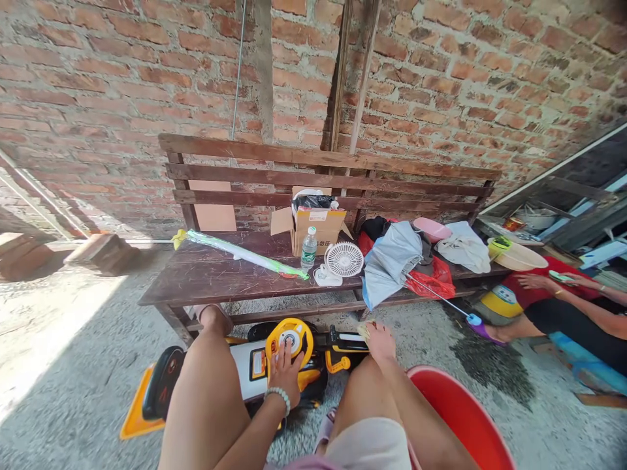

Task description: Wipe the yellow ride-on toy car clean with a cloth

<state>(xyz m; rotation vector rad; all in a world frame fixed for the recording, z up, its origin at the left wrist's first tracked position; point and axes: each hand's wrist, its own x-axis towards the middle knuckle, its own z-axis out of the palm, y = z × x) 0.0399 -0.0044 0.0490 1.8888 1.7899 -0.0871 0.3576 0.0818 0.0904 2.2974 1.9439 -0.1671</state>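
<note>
Between my knees stands a ride-on toy vehicle in white, black and yellow (245, 365), lying lengthwise across my view. My left hand (287, 378), with a pale bead bracelet, rests on its yellow steering wheel (303, 326), fingers stretched over the rim and hub. My right hand (382, 343) is closed on a pale, crumpled cloth (364, 331), close to the black-and-white arm (347, 341) of the toy. Whether the cloth touches that arm I cannot tell. A red tub (460, 405) stands beside my right leg.
A wooden bench (235, 277) against the brick wall carries a cardboard box (318, 236), water bottle (308, 249), small white fan (343, 260), a green-and-white wrapped umbrella-like bundle (245, 254) and a silver umbrella (394, 258). At right sits another person (578, 320) holding a phone.
</note>
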